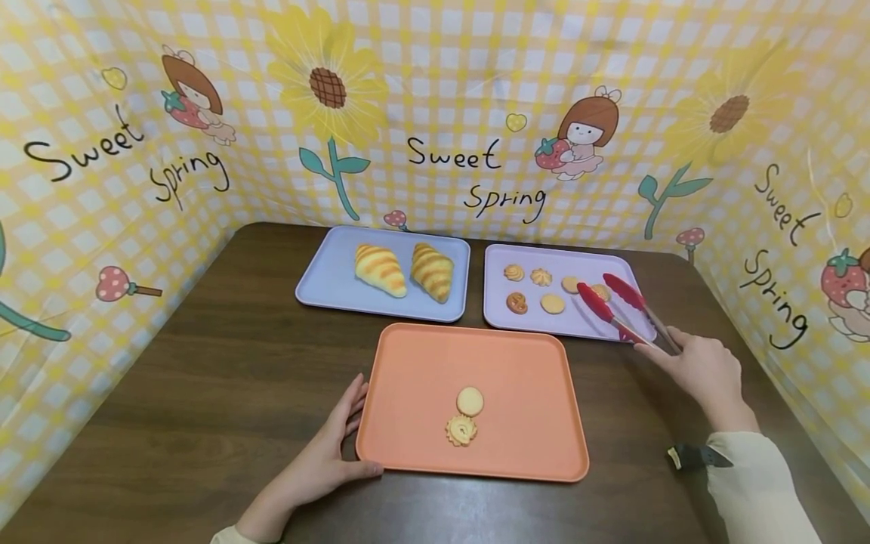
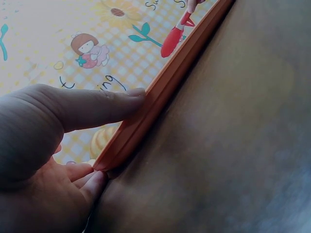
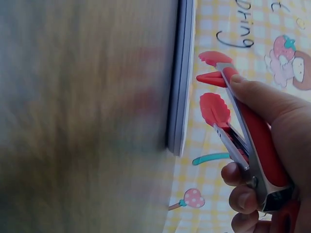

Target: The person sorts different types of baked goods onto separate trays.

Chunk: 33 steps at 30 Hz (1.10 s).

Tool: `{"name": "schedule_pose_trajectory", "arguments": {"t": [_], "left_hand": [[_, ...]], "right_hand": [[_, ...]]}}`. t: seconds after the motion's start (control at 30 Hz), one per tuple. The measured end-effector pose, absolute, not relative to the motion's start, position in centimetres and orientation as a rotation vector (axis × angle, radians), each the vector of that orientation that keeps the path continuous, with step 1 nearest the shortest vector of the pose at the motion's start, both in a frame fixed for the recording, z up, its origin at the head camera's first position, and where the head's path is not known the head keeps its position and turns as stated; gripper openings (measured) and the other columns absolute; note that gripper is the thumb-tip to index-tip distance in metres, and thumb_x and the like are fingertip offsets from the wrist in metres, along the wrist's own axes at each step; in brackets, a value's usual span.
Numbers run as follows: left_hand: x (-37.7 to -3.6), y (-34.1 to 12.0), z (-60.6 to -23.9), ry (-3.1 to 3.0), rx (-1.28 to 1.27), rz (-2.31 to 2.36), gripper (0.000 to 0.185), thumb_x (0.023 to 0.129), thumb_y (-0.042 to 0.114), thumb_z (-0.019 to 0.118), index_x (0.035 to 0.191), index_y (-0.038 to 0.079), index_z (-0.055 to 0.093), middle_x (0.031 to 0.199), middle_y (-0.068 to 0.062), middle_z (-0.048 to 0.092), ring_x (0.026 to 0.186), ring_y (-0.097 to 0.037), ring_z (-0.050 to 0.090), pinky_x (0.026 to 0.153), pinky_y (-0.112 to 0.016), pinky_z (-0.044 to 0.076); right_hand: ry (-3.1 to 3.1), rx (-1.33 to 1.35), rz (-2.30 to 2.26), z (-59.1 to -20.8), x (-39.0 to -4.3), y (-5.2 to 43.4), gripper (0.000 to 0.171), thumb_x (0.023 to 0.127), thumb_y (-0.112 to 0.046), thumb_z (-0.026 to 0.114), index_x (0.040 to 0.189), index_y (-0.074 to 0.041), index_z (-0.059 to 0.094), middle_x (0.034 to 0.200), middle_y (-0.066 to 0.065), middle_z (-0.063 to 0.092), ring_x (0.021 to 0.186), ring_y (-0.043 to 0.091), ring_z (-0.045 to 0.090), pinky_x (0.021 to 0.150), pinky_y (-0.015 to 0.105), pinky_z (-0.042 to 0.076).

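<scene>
Right hand (image 1: 700, 370) fingers grip red tongs (image 1: 615, 306), tips apart | centre tips over cookie (image 1: 601, 292), squeeze gently | left hand (image 1: 336, 446) fingers spread, bracing orange tray (image 1: 544, 453)

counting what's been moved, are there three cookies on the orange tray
No, the orange tray holds only two cookies, lying near its middle in the head view.

"Sweet Spring" is seen handwritten in black, repeated across the yellow checked backdrop (image 1: 435, 113) behind the table.
</scene>
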<state>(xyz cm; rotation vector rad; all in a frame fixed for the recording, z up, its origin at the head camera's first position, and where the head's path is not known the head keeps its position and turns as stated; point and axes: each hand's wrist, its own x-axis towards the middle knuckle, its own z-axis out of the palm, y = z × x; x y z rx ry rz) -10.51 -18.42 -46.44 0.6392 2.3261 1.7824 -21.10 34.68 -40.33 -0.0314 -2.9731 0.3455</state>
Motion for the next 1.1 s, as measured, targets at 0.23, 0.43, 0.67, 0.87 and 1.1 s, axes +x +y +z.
{"name": "schedule_pose_trajectory", "arguments": {"t": [0.23, 0.43, 0.67, 0.87, 1.1], "left_hand": [[-10.5, -18.4, -46.3, 2.314, 0.633, 1.778, 0.119, 0.079, 0.011, 0.085, 0.157, -0.004, -0.003, 0.158, -0.032, 0.01, 0.143, -0.05, 0.015, 0.105, -0.008, 0.026], [-10.5, -18.5, -46.3, 2.319, 0.631, 1.776, 0.119, 0.078, 0.011, 0.085, 0.157, -0.004, -0.003, 0.158, -0.033, 0.01, 0.143, -0.05, 0.015, 0.104, -0.008, 0.026], [-10.5, -18.4, -46.4, 2.312, 0.613, 1.778, 0.12, 0.078, 0.011, 0.086, 0.157, -0.002, -0.003, 0.158, -0.031, 0.01, 0.143, -0.049, 0.015, 0.104, -0.008, 0.026], [-10.5, -18.4, -46.4, 2.317, 0.648, 1.792, 0.119, 0.078, 0.01, 0.086, 0.157, -0.004, -0.002, 0.157, -0.033, 0.011, 0.142, -0.049, 0.016, 0.105, -0.008, 0.026], [-10.4, -18.3, -46.4, 2.33, 0.691, 1.806, 0.118, 0.077, 0.009, 0.086, 0.156, -0.005, -0.001, 0.157, -0.034, 0.013, 0.139, -0.05, 0.018, 0.105, -0.009, 0.027]], "right_hand": [[-2.934, -0.008, 0.396, -39.8, -20.1, 33.4, 0.085, 0.085, -0.065, 0.066, 0.137, 0.001, 0.056, 0.115, 0.038, 0.06, 0.084, 0.048, 0.06, 0.058, 0.051, 0.043], [-2.875, 0.06, 0.439, -38.9, -18.9, 31.6, 0.083, 0.082, -0.06, 0.072, 0.136, 0.001, 0.058, 0.114, 0.036, 0.062, 0.085, 0.047, 0.061, 0.062, 0.052, 0.044], [-2.618, 0.321, 0.432, -39.1, -18.1, 30.2, 0.066, 0.07, -0.045, 0.087, 0.118, -0.001, 0.072, 0.072, 0.016, 0.067, 0.06, 0.035, 0.059, 0.052, 0.049, 0.041], [-2.473, 0.596, 0.45, -39.6, -17.8, 29.4, 0.071, 0.066, -0.057, 0.086, 0.112, -0.004, 0.076, 0.083, 0.016, 0.073, 0.057, 0.027, 0.061, 0.051, 0.045, 0.044], [-2.451, 0.803, 0.477, -39.8, -17.6, 28.9, 0.067, 0.062, -0.051, 0.091, 0.11, -0.005, 0.077, 0.086, 0.006, 0.075, 0.059, 0.014, 0.06, 0.054, 0.033, 0.048]]}}
